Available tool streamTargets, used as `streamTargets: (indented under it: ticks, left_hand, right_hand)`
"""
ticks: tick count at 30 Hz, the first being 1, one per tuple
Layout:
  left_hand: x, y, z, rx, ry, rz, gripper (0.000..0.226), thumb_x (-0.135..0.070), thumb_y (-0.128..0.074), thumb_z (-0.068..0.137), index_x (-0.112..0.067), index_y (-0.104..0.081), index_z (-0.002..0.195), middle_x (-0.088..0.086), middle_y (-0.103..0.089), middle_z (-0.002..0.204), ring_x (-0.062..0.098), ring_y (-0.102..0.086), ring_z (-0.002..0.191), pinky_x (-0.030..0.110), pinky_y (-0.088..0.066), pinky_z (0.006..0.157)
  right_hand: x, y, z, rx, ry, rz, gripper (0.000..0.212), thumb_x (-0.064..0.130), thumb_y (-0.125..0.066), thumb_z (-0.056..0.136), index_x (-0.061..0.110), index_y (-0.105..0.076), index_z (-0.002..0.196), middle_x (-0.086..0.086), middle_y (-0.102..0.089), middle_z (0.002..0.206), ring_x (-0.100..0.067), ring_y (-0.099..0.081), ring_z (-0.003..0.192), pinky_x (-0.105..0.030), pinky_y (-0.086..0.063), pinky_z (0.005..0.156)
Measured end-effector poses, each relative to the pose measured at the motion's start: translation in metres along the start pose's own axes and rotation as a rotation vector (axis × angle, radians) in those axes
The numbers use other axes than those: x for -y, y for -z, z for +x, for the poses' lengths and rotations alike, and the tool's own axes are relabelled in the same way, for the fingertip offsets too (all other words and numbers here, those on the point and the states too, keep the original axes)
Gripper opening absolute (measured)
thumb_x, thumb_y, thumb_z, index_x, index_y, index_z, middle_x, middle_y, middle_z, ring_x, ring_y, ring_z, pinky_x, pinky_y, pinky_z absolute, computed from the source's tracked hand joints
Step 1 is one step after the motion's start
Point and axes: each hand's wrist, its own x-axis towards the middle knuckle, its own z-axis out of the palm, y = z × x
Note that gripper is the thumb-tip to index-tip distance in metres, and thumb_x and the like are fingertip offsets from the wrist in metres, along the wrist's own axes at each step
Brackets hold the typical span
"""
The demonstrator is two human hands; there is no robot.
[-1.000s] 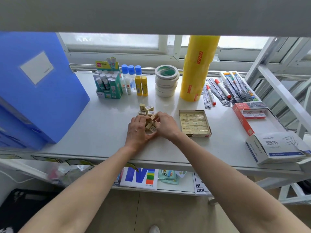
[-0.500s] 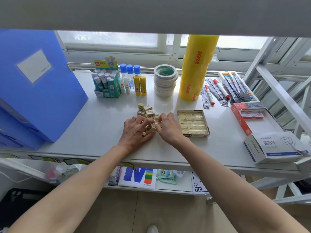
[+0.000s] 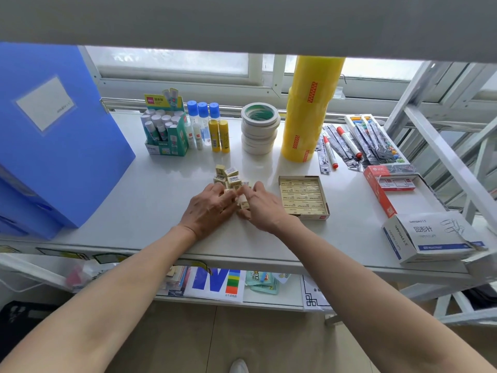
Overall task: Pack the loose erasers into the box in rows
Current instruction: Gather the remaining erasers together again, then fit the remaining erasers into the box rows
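Just left of the eraser box (image 3: 304, 196), on the white surface (image 3: 150, 211), lies a heap of loose erasers (image 3: 230, 176), and both hands meet at its near edge. The left hand (image 3: 208, 210) curls its fingers around a few erasers there, while the right hand (image 3: 262, 208) pinches one eraser (image 3: 244, 204) between thumb and fingers. The box stands open, with rows of erasers lying flat inside. Behind the box rise a tall yellow tape stack (image 3: 309, 109) and a stack of white tape rolls (image 3: 259, 129).
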Motion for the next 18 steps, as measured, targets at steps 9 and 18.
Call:
streamTargets:
  ticks: [9,18]
  left_hand:
    - [-0.012,0.009,0.014,-0.207,0.585,-0.441,0.014,-0.024,-0.062,0.091,-0.010,-0.065,0.090,0.003,-0.066,0.078,0.023,-0.059,0.067,0.027,-0.046,0.061]
    - [-0.031,0.038,0.026,-0.519,1.481,-2.382,0.040,-0.035,-0.038,0.100,0.001,-0.055,0.095,0.011,-0.056,0.074,0.017,-0.053,0.057,0.018,-0.042,0.041]
  right_hand:
    - [0.006,-0.005,0.002,-0.095,0.001,0.041,0.038,0.041,-0.052,0.095,0.018,-0.046,0.125,-0.009,-0.047,0.118,-0.031,-0.060,0.097,-0.039,-0.045,0.078]
    - [0.015,0.009,-0.004,-0.285,-0.081,0.712,0.036,0.041,-0.057,0.093,0.013,-0.055,0.117,-0.004,-0.062,0.099,-0.014,-0.058,0.084,-0.035,-0.051,0.079]
